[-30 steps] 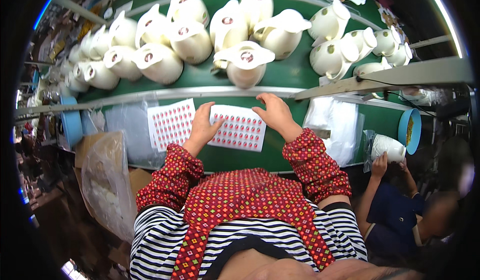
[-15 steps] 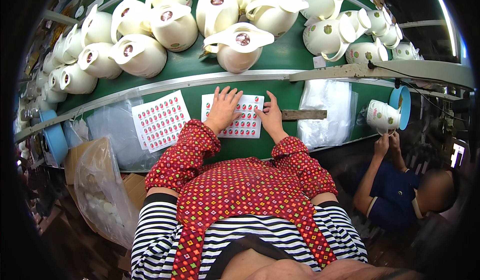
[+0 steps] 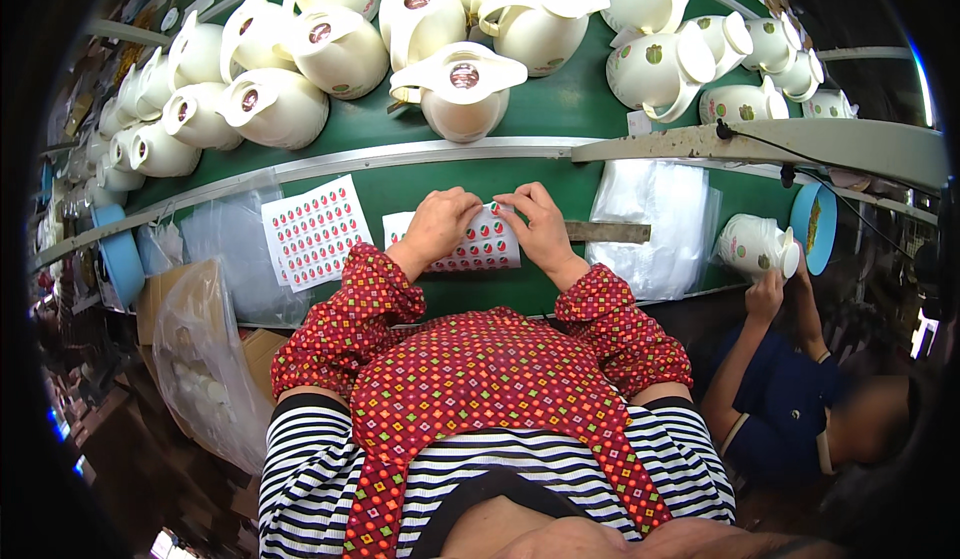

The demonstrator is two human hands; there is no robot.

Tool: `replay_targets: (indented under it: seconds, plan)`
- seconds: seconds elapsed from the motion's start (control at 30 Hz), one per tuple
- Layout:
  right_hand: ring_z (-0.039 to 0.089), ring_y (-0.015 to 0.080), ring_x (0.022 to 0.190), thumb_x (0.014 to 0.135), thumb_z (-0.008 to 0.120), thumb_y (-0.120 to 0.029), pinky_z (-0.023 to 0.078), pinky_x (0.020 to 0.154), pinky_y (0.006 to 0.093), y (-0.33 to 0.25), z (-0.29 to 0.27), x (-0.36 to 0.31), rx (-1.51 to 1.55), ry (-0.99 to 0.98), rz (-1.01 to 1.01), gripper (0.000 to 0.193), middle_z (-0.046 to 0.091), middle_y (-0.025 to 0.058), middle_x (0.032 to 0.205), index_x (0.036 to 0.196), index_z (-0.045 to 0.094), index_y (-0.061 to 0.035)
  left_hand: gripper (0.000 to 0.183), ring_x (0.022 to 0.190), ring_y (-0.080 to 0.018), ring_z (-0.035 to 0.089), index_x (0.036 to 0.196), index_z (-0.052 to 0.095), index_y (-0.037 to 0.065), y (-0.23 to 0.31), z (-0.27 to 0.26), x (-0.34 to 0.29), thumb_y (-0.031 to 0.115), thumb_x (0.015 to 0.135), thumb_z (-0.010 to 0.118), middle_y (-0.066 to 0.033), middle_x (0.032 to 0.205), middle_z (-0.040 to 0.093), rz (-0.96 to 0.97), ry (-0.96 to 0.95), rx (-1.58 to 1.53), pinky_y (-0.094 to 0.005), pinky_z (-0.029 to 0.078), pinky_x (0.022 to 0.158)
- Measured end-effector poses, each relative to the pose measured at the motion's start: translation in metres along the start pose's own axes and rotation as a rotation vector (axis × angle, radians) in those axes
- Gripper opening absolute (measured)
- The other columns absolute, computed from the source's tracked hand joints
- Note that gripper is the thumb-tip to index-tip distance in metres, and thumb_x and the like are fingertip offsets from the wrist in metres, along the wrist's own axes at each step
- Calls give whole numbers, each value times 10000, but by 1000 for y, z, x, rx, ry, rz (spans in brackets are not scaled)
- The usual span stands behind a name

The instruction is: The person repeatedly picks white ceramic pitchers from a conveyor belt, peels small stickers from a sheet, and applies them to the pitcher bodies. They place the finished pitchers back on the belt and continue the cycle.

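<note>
Green surface below a belt of cream jugs (image 3: 462,84): sticker sheet (image 3: 478,247) lies long axis left-right directly under both hands, left hand (image 3: 440,227) and right hand (image 3: 535,224) pinching its top edge, equally near.

Red diamond-patterned sleeve covers with gathered cuffs, matching apron over black-and-white striped shirt.

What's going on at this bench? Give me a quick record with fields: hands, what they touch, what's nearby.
left hand: on the sticker sheet, fingers curled at its upper edge
right hand: on the same sheet, fingertips meeting the left hand's
second sticker sheet: lies untouched to the left
cream jugs: crowd the green belt beyond
plastic bags: stacked to the right
co-worker's hand: holds a jug, lower right
</note>
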State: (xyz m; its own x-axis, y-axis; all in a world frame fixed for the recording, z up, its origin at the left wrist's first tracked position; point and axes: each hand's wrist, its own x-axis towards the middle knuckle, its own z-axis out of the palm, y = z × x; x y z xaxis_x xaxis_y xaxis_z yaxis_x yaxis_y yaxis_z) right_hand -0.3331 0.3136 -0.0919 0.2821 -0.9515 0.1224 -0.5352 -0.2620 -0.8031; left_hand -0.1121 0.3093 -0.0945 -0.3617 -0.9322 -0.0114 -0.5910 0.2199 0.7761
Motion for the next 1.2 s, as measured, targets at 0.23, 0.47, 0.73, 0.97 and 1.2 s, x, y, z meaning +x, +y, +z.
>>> replay_targets:
  seconds: [0.23,0.47,0.73,0.97,1.2]
  plan:
    - [636,250,952,801,817,-20,547,796,340,-24,-12,10,-47,-6,-258,177,622,93,1047,970,784,-63,188,821,-414,682,972,713,5,7,-13,-9,174,994,633,-205,874,705,-165,-8,-96,-471,536,766]
    - [602,208,1105,842,817,-66,519,905,343,-71,-29,11,313,-20,139,524,594,85,1287,1345,699,-150,213,726,-337,694,1019,696,-15,-4,-35,-12,185,1023,625,-213,813,688,-297,-84,-211,-408,534,698]
    - [595,107,737,874,690,91,520,747,250,-70,6,-5,500,-66,244,921,626,149,1383,1662,283,-158,276,909,-369,700,1119,697,0,-16,-57,-10,241,986,691,-210,981,699,-179,-57,-111,-440,550,827]
    - [645,300,1142,860,781,-28,503,1020,391,-9,25,-33,-96,7,263,901,533,200,1474,1632,349,-197,721,1292,-428,524,1463,460,16,-11,-112,67,52,826,796,-225,1384,544,238,503,254,-466,444,1104]
    - [630,272,1172,854,825,-100,492,1006,365,-53,-19,-21,91,199,289,346,604,140,1337,1187,737,-68,318,856,-311,671,1070,708,-19,-30,-143,120,186,847,808,-140,855,699,41,-50,287,-462,540,809]
